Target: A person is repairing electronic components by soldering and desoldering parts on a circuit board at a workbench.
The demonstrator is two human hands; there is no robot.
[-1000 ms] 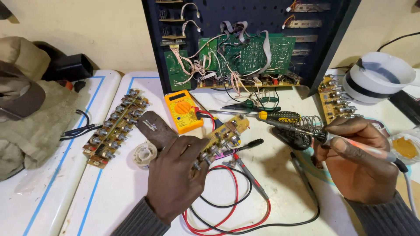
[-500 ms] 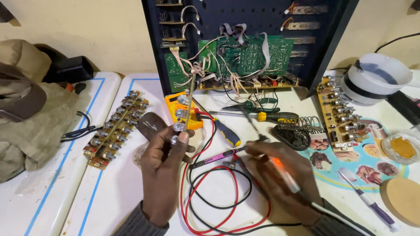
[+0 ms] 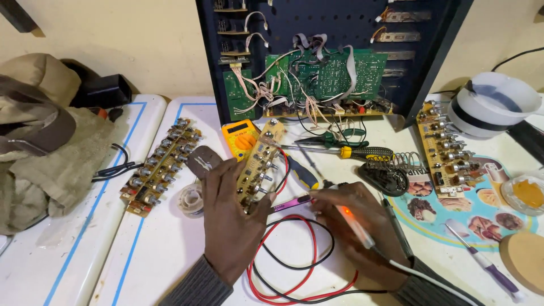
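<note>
Upright, tan potentiometer board (image 3: 259, 164) — knobs rightward, left hand (image 3: 232, 224)

We see a narrow tan circuit board (image 3: 258, 164) studded with rows of silver potentiometer shafts, held tilted on end in the left hand (image 3: 232, 226), its top leaning toward the yellow multimeter. The right hand (image 3: 354, 224) grips a soldering iron (image 3: 351, 218) with an orange glowing light on its handle, tip pointing left, near the board's lower edge, white cord trailing right.
</note>
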